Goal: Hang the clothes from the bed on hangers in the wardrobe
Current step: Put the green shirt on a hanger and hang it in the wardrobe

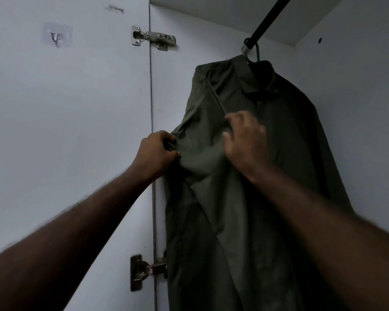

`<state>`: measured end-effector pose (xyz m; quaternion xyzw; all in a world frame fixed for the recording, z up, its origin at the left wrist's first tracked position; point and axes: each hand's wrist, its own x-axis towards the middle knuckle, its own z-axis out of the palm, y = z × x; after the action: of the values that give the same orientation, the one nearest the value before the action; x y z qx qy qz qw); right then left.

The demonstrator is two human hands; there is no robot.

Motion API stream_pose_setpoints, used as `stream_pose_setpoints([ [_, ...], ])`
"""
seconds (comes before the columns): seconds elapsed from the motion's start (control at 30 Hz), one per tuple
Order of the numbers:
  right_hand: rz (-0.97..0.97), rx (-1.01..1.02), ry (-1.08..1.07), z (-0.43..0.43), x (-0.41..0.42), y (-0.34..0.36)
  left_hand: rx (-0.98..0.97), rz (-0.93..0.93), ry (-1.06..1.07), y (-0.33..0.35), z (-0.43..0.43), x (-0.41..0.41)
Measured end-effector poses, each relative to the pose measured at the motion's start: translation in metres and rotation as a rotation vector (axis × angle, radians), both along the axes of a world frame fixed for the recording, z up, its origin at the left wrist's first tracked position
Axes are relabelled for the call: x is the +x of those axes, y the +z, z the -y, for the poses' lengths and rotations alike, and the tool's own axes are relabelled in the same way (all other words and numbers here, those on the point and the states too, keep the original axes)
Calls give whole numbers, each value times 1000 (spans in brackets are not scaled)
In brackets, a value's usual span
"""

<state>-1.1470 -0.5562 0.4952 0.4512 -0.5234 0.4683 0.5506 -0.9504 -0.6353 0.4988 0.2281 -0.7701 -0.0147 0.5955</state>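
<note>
One dark olive-green collared shirt [245, 187] hangs inside the white laminate wardrobe [357, 108], on a hanger with a green hook [258, 55]. Only the hook of the hanger shows; the rest is covered by the collar and shoulders. The hook sits over the black round hanging rail [270, 17], close to the end fitting where the rail meets the rear panel.

The left hand [157, 151] is at the shirt's left edge. Its fingers [170, 140] and thumb pinch a fold of the fabric and draw it toward the door gap. The right hand [247, 142] lies against the shirt front beside the placket fold. Its fingers [234, 118] are loosely bent and blurred, so it cannot be told whether they grip the cloth or only touch it.

The shirt's left edge runs just beside the wardrobe's left side panel and overlaps part of the lower steel door hinge [144, 271]. The upper steel door hinge [153, 38] is above the shirt and apart from it. The open white door [65, 131] stands to the left. It carries a small clear adhesive hook [56, 37] and a strip of tape residue [116, 9]. White panel shows to the right of the shirt, and the rail extends up and forward from the hook.
</note>
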Motion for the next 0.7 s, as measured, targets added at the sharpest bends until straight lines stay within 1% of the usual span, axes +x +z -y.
stream_pose_setpoints([
  [0.03,-105,-17,63,7,13,-11,-13,1,2,1,0,1],
  [0.07,-139,-5,75,19,19,-25,-30,-1,7,2,0,1],
  [0.1,-115,32,46,28,21,-39,-47,-6,20,3,-1,3],
  [0.23,187,265,-97,52,-18,-93,-163,16,152,3,-2,8],
  [0.3,298,286,-145,55,-31,-116,-224,56,253,6,-2,12],
  [0.33,310,253,-162,57,-30,-124,-283,81,363,7,-3,12],
  [0.37,294,213,-147,59,-24,-130,-394,111,492,9,-5,9],
  [0.4,264,181,-88,63,-18,-135,-543,152,580,9,-7,1],
  [0.43,234,147,-20,67,-10,-139,-707,198,589,7,-10,-11],
  [0.47,213,130,45,71,-3,-142,-843,275,554,5,-13,-27],
  [0.5,208,119,84,74,3,-144,-888,392,524,1,-15,-44],
  [0.53,213,111,94,76,6,-145,-849,522,523,-2,-17,-58],
  [0.6,233,137,76,84,5,-153,-711,715,622,-5,-8,-75],
  [0.63,247,154,66,87,0,-160,-680,756,671,-5,2,-77],
  [0.7,256,170,49,92,-15,-182,-682,753,691,-8,23,-71],
])
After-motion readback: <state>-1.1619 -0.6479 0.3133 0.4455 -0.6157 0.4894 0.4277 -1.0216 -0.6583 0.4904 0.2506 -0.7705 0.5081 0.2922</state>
